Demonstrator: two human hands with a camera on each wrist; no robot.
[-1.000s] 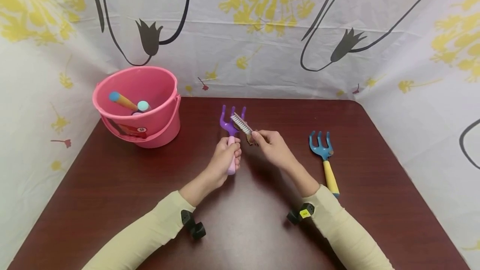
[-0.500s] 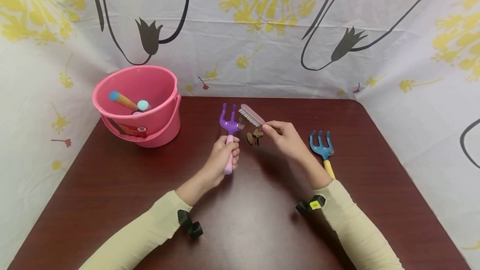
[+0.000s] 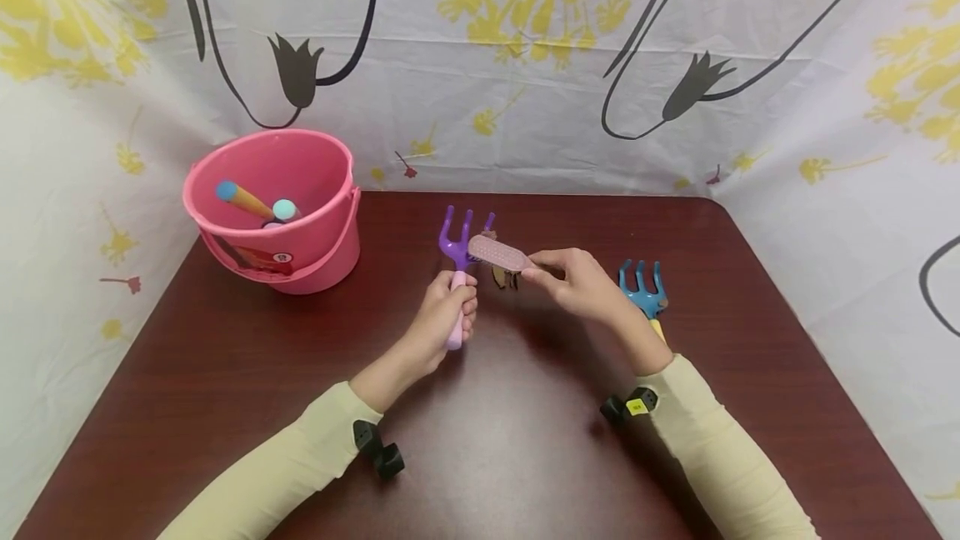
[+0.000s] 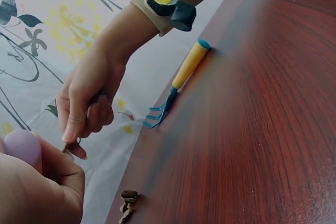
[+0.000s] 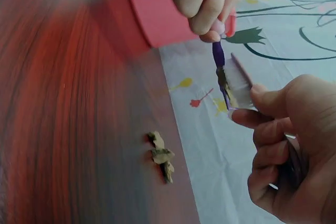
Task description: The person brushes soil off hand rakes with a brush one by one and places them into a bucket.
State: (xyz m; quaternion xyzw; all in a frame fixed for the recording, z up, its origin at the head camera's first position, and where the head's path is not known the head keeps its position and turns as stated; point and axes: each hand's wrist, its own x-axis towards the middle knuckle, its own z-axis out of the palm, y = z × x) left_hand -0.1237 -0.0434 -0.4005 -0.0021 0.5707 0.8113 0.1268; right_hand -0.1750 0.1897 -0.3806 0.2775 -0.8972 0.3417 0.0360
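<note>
- Near the tabletop's [image 3: 225, 373] far-left corner: pink bucket [image 3: 273, 211].
- Far-centre: left hand [image 3: 442, 319] wraps purple fork's [image 3: 459, 247] pink handle, tines raised.
- Right hand [image 3: 581, 282] pinches brush [image 3: 498, 255], bristles against the tines.
- Judgement: short, light strokes; steady the fork.
- Debris bits [image 3: 506, 277] lie beneath.

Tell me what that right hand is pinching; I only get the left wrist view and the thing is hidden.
Observer: The right hand pinches a small pink brush, held against the head of a purple fork.
Operator: And the other one?
Observer: The left hand grips that fork by its pink handle, tines pointing away.
Operator: Anything off to the side?
Observer: A pink bucket stands far left, with tool handles inside.
</note>
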